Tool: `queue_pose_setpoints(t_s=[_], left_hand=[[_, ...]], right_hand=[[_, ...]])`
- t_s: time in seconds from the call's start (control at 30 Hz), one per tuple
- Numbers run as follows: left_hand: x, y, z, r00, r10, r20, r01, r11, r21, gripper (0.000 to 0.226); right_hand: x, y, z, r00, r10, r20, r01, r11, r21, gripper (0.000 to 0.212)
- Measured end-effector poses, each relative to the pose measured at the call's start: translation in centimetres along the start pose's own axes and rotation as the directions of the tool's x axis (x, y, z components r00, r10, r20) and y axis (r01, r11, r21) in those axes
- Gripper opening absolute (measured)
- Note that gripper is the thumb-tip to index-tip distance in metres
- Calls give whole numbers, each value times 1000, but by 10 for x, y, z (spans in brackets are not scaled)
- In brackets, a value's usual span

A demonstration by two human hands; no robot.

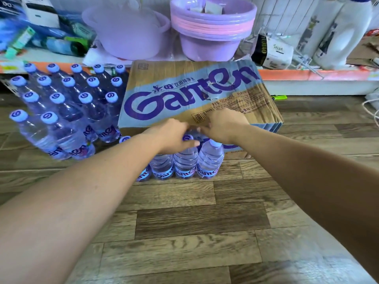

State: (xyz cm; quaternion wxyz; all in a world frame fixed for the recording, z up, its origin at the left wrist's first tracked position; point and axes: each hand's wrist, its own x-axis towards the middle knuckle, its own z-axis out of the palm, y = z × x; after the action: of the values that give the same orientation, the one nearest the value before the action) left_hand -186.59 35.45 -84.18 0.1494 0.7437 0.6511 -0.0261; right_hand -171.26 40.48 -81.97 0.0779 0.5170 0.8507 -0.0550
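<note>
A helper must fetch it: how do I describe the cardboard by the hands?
On the wood-pattern floor, below the shelf, stand packs of water bottles. The flattened cardboard lies atop the nearer pack: brown, with huge purple lettering, unlike the bare caps beside it.

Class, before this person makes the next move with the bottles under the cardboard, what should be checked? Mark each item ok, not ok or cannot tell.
1. Both hands at the work: the left hand and the right hand meet at the near edge of the cardboard: ok.
2. Firm grip: the hands hide what the fingers hold: cannot tell.
3. Front bottles upright on the floor: ok.
4. Front bottles capped: ok where the caps show.
5. Cardboard resting steadily on the bottles: cannot tell.
6. Wrapped pack on the left, apart from both hands: ok.
</note>
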Motion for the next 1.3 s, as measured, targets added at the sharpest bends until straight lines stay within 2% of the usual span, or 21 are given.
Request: queue_pose_setpoints(t_s=[0.1,0.17,0.27,0.37,0.53,0.73,0.83,0.9,1.03,1.2,1.3], left_hand=[[-10,-23,-16,983,-62,-172,38,989,-143,45],[-20,-50,-27,952,-83,-294,48,991,-125,43],[-39,-104,-38,898,-147,-415,106,987,-119,38],[-59,-172,-39,857,-228,-462,214,973,-84,33],[-96,-278,-28,821,-415,-393,432,901,-49,35],[-130,-340,-14,808,-551,-208,538,834,-119,52],[-130,-343,-8,817,-526,-236,492,850,-188,47],[-129,-342,-1,837,-473,-276,440,880,-176,40],[-136,-338,6,826,-450,-339,427,893,-144,41],[-152,-327,-1,875,-431,-219,435,900,-34,43],[-163,-314,-4,883,-430,-189,441,897,22,35]], right_hand=[[9,-12,-8,984,-32,-178,38,999,31,36],[19,-27,-12,965,-69,-252,90,993,73,32],[38,-61,-17,941,-139,-307,185,974,127,29],[61,-107,-19,932,-220,-289,268,954,136,30],[95,-199,-13,898,-365,-246,402,908,120,33],[118,-301,6,861,-508,-31,504,845,179,54],[122,-335,13,850,-525,46,508,839,196,54],[124,-349,17,854,-513,83,494,851,179,47],[126,-359,26,886,-463,23,448,867,217,27],[103,-355,34,896,-441,-46,436,856,278,22],[89,-351,34,902,-428,-55,423,849,316,24]])
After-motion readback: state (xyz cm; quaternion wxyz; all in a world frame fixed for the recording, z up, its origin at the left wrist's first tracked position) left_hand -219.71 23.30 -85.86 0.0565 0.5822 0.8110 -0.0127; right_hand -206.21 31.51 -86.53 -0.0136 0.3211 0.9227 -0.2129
